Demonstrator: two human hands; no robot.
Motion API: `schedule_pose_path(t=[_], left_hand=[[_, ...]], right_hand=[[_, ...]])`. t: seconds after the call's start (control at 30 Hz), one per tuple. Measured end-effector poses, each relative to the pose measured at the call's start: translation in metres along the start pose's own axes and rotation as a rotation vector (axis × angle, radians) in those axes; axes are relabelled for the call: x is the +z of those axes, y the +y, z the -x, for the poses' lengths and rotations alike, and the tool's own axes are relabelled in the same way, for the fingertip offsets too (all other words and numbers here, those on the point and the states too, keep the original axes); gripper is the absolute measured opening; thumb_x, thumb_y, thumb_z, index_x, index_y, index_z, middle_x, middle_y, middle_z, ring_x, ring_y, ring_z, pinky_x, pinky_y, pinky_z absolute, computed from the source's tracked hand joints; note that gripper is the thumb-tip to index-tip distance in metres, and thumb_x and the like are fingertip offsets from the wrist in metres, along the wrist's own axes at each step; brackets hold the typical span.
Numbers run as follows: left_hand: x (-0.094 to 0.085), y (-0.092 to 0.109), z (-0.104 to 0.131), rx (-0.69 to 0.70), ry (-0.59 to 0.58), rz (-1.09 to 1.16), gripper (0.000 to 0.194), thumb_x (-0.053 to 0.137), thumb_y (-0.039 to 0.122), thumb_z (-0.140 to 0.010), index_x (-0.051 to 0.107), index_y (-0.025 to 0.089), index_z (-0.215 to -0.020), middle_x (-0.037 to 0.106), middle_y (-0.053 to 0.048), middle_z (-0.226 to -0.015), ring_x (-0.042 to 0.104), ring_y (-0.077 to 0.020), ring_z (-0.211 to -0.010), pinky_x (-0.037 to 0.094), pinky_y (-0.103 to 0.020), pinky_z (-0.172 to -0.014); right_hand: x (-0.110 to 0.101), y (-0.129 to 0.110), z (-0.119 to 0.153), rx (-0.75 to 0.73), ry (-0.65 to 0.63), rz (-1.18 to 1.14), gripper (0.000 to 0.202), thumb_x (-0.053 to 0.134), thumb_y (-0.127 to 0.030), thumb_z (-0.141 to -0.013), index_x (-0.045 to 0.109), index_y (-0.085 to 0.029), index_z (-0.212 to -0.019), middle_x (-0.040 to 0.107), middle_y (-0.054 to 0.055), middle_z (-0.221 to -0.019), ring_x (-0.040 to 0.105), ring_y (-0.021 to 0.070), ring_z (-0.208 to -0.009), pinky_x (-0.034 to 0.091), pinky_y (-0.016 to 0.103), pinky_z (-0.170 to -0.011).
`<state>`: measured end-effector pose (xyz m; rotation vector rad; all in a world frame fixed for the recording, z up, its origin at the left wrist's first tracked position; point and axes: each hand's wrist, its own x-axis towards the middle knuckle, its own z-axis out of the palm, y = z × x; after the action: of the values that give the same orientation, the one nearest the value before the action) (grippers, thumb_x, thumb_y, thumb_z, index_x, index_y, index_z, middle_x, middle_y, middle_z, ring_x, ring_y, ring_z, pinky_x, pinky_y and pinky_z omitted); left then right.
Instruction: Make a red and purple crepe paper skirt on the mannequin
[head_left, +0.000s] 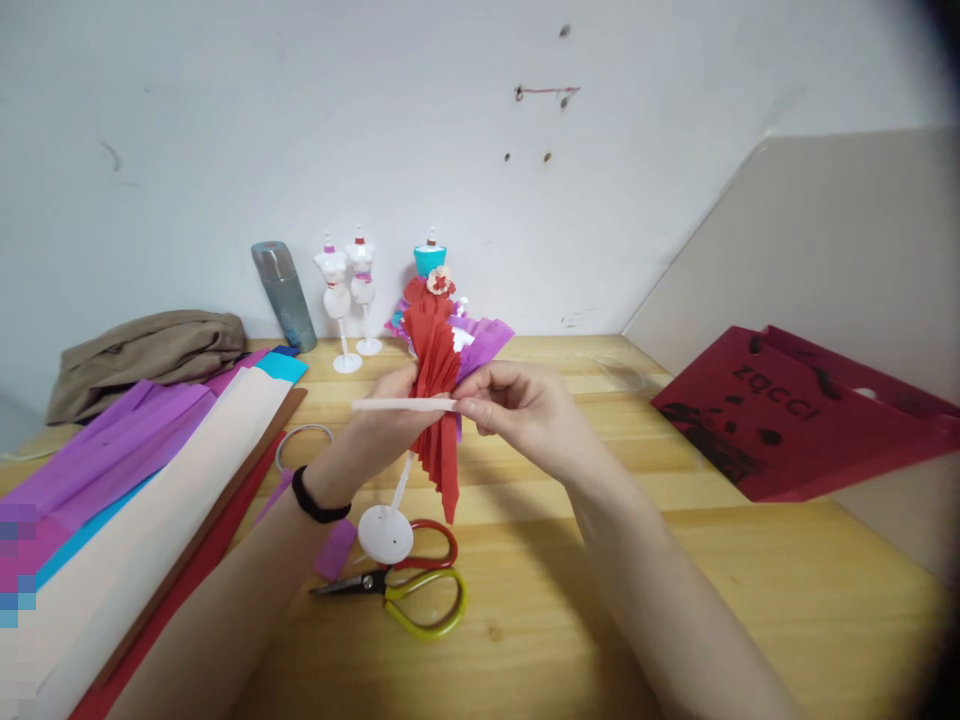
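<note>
A miniature dress form (430, 261) wears a turquoise top and a pleated red paper skirt (435, 350), with a cream and red flower at its waist. Tilted off the table, it shows its round white base (385, 534) below. My left hand (390, 415) is wrapped round the form behind the skirt, its fingers partly hidden. Between thumb and finger, my right hand (502, 400) pinches one end of a pale paper strip (397, 405), which lies across the skirt's front. Purple pleated paper (484, 342) sticks out behind the red skirt.
Scissors (424, 590) with red and yellow handles lie below the base. Crepe paper sheets (165, 450) and brown cloth (150, 350) are at left. Behind stand a bottle (283, 295) and two white dress forms (337, 295). A red bag (780, 420) lies at right.
</note>
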<state>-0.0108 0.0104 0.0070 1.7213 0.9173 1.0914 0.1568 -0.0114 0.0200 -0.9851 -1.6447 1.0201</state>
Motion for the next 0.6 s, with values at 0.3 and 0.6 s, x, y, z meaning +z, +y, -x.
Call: schedule_pose_path(t=[0.3,0.6], left_hand=[[-0.0011,0.0063,0.0009,-0.053,0.044,-0.341,0.018,0.055,0.035,-0.076,0.052,0.018,-0.072,0.059,-0.001,-0.071,0.055,-0.0169,-0.07,0.043,-0.03,-0.062],[-0.0005,0.0048,0.0017,-0.01,0.01,-0.151,0.016,0.062,0.033,-0.077,0.057,0.018,-0.078,0.059,-0.001,-0.069,0.057,-0.0163,-0.07,0.048,-0.028,-0.063]], right_hand=[[0.004,0.0051,-0.0017,-0.058,0.139,0.184,0.019,0.065,-0.03,-0.076,0.058,-0.017,-0.064,0.058,-0.001,-0.058,0.049,0.0101,-0.051,0.038,0.024,-0.049],[0.0049,0.0061,-0.0032,-0.019,0.175,0.226,0.023,0.066,-0.031,-0.075,0.055,-0.018,-0.06,0.056,-0.001,-0.056,0.049,0.0105,-0.05,0.037,0.024,-0.047]])
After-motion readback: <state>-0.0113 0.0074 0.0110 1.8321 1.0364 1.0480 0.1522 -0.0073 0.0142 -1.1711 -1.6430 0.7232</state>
